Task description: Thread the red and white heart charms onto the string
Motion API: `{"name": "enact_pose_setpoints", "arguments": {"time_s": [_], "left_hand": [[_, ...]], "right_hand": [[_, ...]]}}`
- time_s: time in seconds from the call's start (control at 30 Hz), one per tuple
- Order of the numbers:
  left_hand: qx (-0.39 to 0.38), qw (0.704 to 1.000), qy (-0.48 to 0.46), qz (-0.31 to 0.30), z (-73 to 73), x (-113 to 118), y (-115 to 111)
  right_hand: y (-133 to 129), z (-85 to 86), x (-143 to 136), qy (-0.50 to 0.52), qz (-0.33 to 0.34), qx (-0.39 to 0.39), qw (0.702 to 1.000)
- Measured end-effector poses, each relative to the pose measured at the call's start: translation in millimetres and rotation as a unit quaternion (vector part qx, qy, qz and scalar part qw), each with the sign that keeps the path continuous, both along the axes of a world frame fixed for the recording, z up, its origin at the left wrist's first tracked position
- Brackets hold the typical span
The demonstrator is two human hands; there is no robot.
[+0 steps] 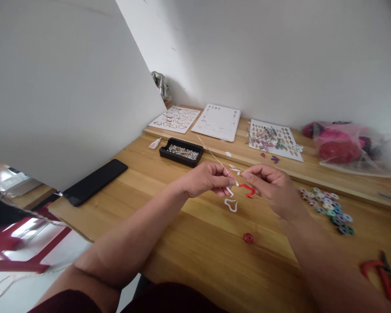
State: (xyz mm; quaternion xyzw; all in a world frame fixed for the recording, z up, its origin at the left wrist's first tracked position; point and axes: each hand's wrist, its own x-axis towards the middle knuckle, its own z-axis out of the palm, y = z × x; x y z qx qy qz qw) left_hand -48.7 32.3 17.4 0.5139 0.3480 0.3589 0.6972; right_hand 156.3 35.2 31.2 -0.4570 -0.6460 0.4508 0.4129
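Observation:
My left hand (211,179) is closed in a pinch on a thin curved piece, white at one end and wrapped in red (250,191) at the other. A fine pale wire (211,153) sticks out up and left from its fingertips. Just to the right, my right hand (270,184) has thumb and forefinger pressed together beside the red part; whatever lies between them is too small to make out. Beneath the hands, a white heart-like paper outline (231,205) lies on the wooden table. White leaf-shaped cutouts (235,169) show between the hands. Nearer me lies a red thread spool (248,238).
At right are several coloured thread bobbins (329,206) and red-handled pliers (386,278). A black tray of beads (181,153), a small white bottle (155,143) and a black phone (96,181) lie left. Cutout sheets (174,119) and a pink-filled bag (345,143) rest on the back ledge.

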Motion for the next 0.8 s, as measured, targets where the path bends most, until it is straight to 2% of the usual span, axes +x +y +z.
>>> {"name": "enact_pose_setpoints", "arguments": {"time_s": [0.13, 0.23, 0.33, 0.47, 0.57, 0.67, 0.8], "left_hand": [[-0.021, 0.998, -0.055, 0.033, -1.7, 0.2, 1.5], [-0.027, 0.993, -0.078, 0.088, -1.3, 1.4, 3.4], [-0.012, 0.987, -0.073, 0.146, -2.8, 2.2, 5.7], [0.035, 0.978, -0.037, 0.201, -7.5, 1.9, 9.0], [0.059, 0.976, 0.009, 0.212, -8.0, 0.9, 10.3], [0.071, 0.977, 0.058, 0.192, -4.5, 0.4, 9.2], [0.075, 0.986, 0.089, 0.116, -0.5, 1.5, 4.8]], "right_hand": [[2.4, -17.4, -9.3, 0.119, -0.006, -0.133, 0.984], [-3.9, -26.9, -20.3, 0.158, 0.011, -0.176, 0.972], [-12.1, -30.1, -28.8, 0.144, 0.024, -0.185, 0.972], [-18.6, -27.7, -31.6, 0.098, 0.025, -0.140, 0.985], [-20.8, -21.2, -28.0, 0.037, 0.030, -0.081, 0.996], [-22.6, -10.4, -20.9, -0.036, 0.018, -0.005, 0.999], [-21.6, 3.5, -10.5, -0.075, -0.010, 0.053, 0.996]]}}
